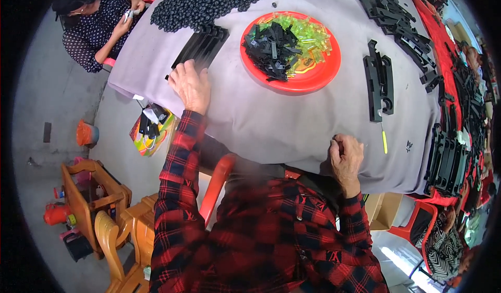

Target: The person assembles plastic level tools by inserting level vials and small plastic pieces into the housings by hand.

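Note:
My left hand (191,88) rests over the near end of several long black plastic strips (210,41) lying side by side on the grey cloth. Its fingers are apart and touch the strips, whose near ends they partly cover. Close to the table's front edge, my right hand (346,161) is closed, thumb and forefinger curled together. Something small and dark seems to be at its fingertips, too small to name. Between and beyond my hands stands a red round plate (292,88) with small black plastic clips (271,48) and clear yellow-green pieces (315,40).
Small black round parts (209,3) are heaped at the far left. Two black strips (379,81) and a yellow-handled tool (384,141) lie right. More black parts (399,27) line the right side. Another person (99,27) sits far left. A wooden chair (112,241) stands lower left.

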Demonstrator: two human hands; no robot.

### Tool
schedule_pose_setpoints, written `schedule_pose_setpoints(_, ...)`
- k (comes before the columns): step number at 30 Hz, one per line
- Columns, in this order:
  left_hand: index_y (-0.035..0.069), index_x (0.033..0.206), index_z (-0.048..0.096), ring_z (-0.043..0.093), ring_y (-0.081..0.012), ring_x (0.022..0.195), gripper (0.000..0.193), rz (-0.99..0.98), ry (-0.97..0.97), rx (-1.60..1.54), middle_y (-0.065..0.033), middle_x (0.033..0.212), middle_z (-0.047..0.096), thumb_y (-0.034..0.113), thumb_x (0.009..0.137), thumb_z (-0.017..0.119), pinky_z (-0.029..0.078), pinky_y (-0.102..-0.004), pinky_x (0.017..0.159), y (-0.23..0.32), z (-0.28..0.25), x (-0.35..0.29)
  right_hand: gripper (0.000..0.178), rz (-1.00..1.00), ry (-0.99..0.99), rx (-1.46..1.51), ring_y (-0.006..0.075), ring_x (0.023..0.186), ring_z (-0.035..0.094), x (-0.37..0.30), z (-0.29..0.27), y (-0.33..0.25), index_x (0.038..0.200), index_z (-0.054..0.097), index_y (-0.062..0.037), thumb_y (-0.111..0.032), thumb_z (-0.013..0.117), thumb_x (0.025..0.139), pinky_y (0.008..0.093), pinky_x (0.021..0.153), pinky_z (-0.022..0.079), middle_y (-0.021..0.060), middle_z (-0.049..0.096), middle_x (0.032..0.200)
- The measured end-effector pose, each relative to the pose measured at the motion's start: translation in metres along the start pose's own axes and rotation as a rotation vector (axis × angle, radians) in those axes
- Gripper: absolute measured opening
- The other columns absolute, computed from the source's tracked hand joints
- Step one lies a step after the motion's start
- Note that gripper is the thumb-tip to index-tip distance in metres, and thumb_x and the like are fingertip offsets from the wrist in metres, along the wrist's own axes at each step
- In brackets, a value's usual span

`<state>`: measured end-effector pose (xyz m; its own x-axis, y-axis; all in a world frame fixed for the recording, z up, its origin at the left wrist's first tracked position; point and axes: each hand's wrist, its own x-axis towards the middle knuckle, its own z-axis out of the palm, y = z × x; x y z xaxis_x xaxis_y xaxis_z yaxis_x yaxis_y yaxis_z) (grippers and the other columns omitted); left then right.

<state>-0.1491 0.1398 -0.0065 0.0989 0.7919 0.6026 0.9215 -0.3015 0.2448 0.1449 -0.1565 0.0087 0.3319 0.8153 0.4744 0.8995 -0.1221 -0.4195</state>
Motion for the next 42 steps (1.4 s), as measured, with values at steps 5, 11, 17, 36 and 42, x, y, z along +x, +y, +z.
schedule_pose_setpoints(5, 0.009, 0.116, 0.061, 0.053, -0.0368, 0.109, 0.045, 0.06, 0.018, 0.023, -0.0141, 0.108, 0.058, 0.023, 0.078, 0.078, 0.036, -0.053, 0.102, -0.003, 0.005, 0.001, 0.013, 0.016, -0.001, -0.007, 0.0252, 0.074, 0.06, -0.004, -0.001, 0.003, 0.089, 0.064, -0.0107, -0.005, 0.07, 0.08, 0.0388, 0.07, 0.039, 0.0057, 0.062, 0.076)
schedule_pose_setpoints(11, 0.004, 0.131, 0.055, 0.05, -0.0409, 0.113, 0.062, 0.081, 0.111, -0.06, -0.0202, 0.12, 0.055, 0.028, 0.079, 0.079, 0.038, -0.0532, 0.099, 0.008, -0.022, -0.006, 0.01, 0.115, -0.086, 0.161, 0.0278, 0.069, 0.061, 0.004, -0.008, 0.0, 0.088, 0.065, -0.0072, -0.008, 0.071, 0.079, 0.0407, 0.069, 0.044, 0.0082, 0.063, 0.077)
schedule_pose_setpoints(17, -0.003, 0.115, 0.06, 0.056, -0.0384, 0.105, 0.035, 0.264, 0.072, -0.56, -0.0189, 0.112, 0.058, -0.001, 0.082, 0.073, 0.046, -0.0477, 0.091, 0.082, -0.05, -0.038, 0.021, 0.394, 0.114, 0.238, 0.0335, 0.075, 0.062, 0.037, -0.037, 0.028, 0.097, 0.065, -0.0035, -0.014, 0.072, 0.081, 0.0441, 0.076, 0.051, 0.0121, 0.063, 0.081)
schedule_pose_setpoints(36, 0.002, 0.107, 0.064, 0.058, -0.0337, 0.088, 0.028, 0.291, -0.24, -0.734, -0.0142, 0.096, 0.058, 0.0, 0.08, 0.072, 0.047, -0.0426, 0.078, 0.148, -0.028, -0.108, 0.04, 0.329, 0.082, -0.347, 0.0337, 0.098, 0.063, 0.076, -0.016, 0.085, 0.107, 0.067, -0.0045, -0.028, 0.079, 0.076, 0.0462, 0.082, 0.048, 0.0128, 0.067, 0.099)
schedule_pose_setpoints(42, 0.001, 0.106, 0.065, 0.06, -0.0317, 0.085, 0.024, 0.25, -0.257, -0.801, -0.0141, 0.095, 0.058, -0.003, 0.082, 0.07, 0.049, -0.0387, 0.075, 0.147, -0.033, -0.105, 0.031, 0.55, 0.05, 0.034, 0.024, 0.066, 0.063, 0.081, -0.043, 0.067, 0.097, 0.069, 0.001, -0.021, 0.076, 0.076, 0.0364, 0.06, 0.048, 0.0098, 0.068, 0.075)
